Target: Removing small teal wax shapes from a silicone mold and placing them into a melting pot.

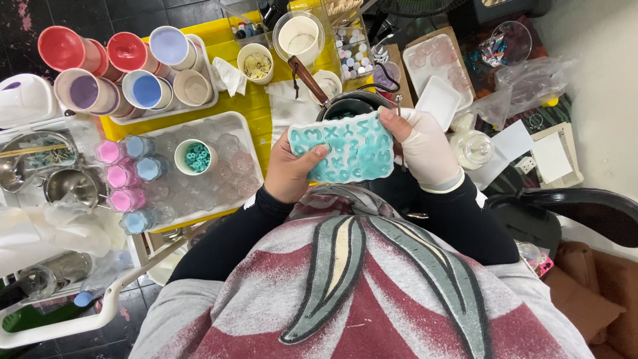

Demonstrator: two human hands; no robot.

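Note:
I hold a flexible white mould [345, 147] filled with teal letter and ring shapes in front of my chest, with both hands. My bare left hand [291, 171] grips its left edge, thumb pressed on the top face. My right hand [425, 147], in a white glove, pinches the upper right corner. Just beyond the mould stands a dark pot [351, 104] with teal pieces inside; a brown-handled tool [307, 78] leans in it.
A clear tray [229, 126] on the left carries pink and blue lidded jars [123, 176] and a white cup of teal rings [197, 157]. Coloured cups [119, 63] fill another tray behind. Metal bowls [70, 186] at far left. Empty moulds and plastic bags [531, 80] lie at right.

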